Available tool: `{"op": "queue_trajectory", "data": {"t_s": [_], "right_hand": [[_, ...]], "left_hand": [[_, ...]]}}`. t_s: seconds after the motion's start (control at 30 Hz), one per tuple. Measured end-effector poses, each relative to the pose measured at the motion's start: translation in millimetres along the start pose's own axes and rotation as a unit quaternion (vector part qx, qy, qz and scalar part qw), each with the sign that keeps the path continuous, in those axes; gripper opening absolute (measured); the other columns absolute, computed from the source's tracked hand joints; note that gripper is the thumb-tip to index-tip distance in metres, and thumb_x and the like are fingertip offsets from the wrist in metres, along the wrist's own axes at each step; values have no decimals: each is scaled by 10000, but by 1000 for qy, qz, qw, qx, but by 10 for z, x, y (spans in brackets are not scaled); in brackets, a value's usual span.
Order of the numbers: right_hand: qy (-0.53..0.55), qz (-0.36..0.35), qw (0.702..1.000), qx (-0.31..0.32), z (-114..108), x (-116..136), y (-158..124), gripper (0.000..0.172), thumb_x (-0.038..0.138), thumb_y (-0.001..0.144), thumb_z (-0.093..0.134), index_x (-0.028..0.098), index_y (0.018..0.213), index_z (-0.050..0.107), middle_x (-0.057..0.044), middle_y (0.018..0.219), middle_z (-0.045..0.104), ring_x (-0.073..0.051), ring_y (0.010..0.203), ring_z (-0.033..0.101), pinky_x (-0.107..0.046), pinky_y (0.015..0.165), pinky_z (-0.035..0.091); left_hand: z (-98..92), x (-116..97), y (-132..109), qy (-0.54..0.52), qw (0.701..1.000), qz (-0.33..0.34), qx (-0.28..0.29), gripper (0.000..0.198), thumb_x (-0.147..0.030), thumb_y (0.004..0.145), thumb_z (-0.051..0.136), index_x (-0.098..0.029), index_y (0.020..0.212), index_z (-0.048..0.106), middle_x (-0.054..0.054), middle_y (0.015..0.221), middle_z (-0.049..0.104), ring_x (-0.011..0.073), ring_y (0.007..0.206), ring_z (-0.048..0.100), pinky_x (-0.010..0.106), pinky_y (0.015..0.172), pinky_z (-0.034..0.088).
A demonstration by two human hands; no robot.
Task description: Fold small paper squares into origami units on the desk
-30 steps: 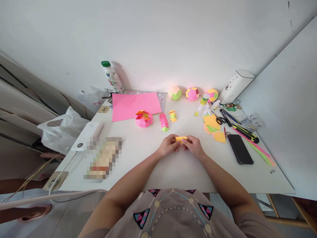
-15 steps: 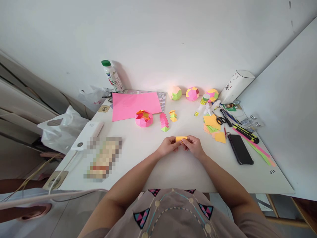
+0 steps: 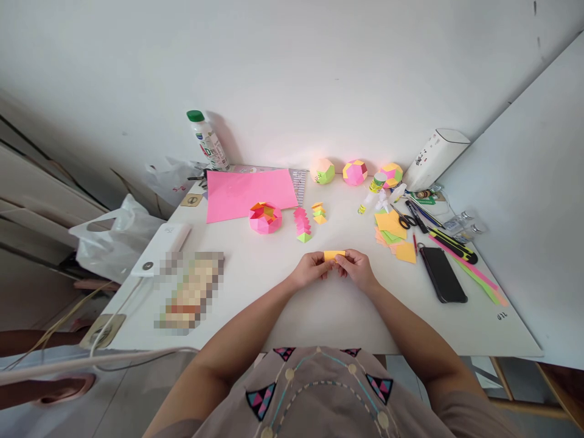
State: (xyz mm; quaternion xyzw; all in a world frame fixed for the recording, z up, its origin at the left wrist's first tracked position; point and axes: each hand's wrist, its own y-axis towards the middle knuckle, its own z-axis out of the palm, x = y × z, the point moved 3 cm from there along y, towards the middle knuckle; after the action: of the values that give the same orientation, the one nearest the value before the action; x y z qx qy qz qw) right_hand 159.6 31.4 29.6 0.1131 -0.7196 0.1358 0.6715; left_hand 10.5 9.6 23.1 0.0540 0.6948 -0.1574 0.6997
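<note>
A small yellow-orange piece of paper (image 3: 334, 254), apparently folded to a narrow strip, is pinched between both hands above the white table. My left hand (image 3: 311, 269) grips its left end, and my right hand (image 3: 356, 267) grips its right end with the thumb across the lower edge. The fingers behind the paper are mostly hidden. Beyond the hands lie a row of folded pink pieces (image 3: 302, 224) with a green end and a short stack of folded yellow and green pieces (image 3: 319, 213). Left of these sits a pink paper ball (image 3: 265, 219) with an open top.
Three finished paper balls (image 3: 354, 173) line the wall. To the right are square paper sheets (image 3: 391, 225), scissors (image 3: 404, 219), a black phone (image 3: 442, 275) and a box cutter (image 3: 452, 245). At left, a pink sheet (image 3: 250, 188), a bottle (image 3: 210, 143) and a white power strip (image 3: 162, 249).
My right thumb has shifted very slightly to the right along the paper. Everything else stays in place.
</note>
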Motion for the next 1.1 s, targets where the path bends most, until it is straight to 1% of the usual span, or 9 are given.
{"op": "queue_trajectory", "data": {"t_s": [0.17, 0.43, 0.6, 0.7, 0.93, 1.1], "right_hand": [[1, 1, 1000, -4, -8, -13, 8, 253, 410, 767, 611, 166, 705, 582, 2, 600, 608, -98, 449, 511, -233, 431, 422], [5, 13, 1000, 7, -4, -1, 3, 251, 404, 777, 603, 164, 712, 571, -3, 616, 614, -99, 461, 525, -237, 446, 429], [6, 23, 998, 56, -3, 20, -3, 225, 384, 766, 611, 161, 784, 583, -17, 699, 629, -107, 528, 554, -239, 481, 443], [-7, 31, 997, 72, 2, 1, 4, 224, 350, 743, 626, 152, 842, 589, -18, 721, 619, -108, 549, 557, -236, 484, 448], [-21, 51, 997, 63, 10, -25, 13, 206, 293, 718, 608, 142, 857, 591, -11, 682, 606, -105, 528, 544, -228, 464, 446], [-24, 60, 997, 50, 16, -13, 7, 177, 246, 701, 597, 141, 842, 593, -6, 655, 601, -106, 519, 542, -227, 462, 442]], "left_hand": [[9, -33, -9, -5, 1000, 1, -14, 359, -467, 758, 573, -121, 841, 621, 33, 724, 619, 88, 519, 511, 228, 485, 418], [3, -31, -15, -6, 1000, -2, -22, 345, -471, 747, 586, -127, 766, 598, -14, 564, 545, 83, 464, 479, 220, 463, 385], [-14, -7, -8, -27, 999, -1, -29, 355, -487, 741, 590, -133, 725, 558, -26, 518, 520, 80, 449, 472, 213, 458, 374], [-9, -17, -8, -43, 999, -5, -31, 365, -496, 728, 600, -137, 710, 538, -29, 520, 518, 75, 441, 461, 211, 449, 362], [25, -45, -18, -37, 999, 6, -23, 372, -494, 724, 599, -127, 772, 566, -14, 612, 542, 70, 459, 459, 213, 439, 351], [40, -26, -22, -23, 999, 13, -19, 351, -473, 739, 590, -125, 786, 579, -13, 619, 539, 73, 471, 456, 214, 443, 349]]}}
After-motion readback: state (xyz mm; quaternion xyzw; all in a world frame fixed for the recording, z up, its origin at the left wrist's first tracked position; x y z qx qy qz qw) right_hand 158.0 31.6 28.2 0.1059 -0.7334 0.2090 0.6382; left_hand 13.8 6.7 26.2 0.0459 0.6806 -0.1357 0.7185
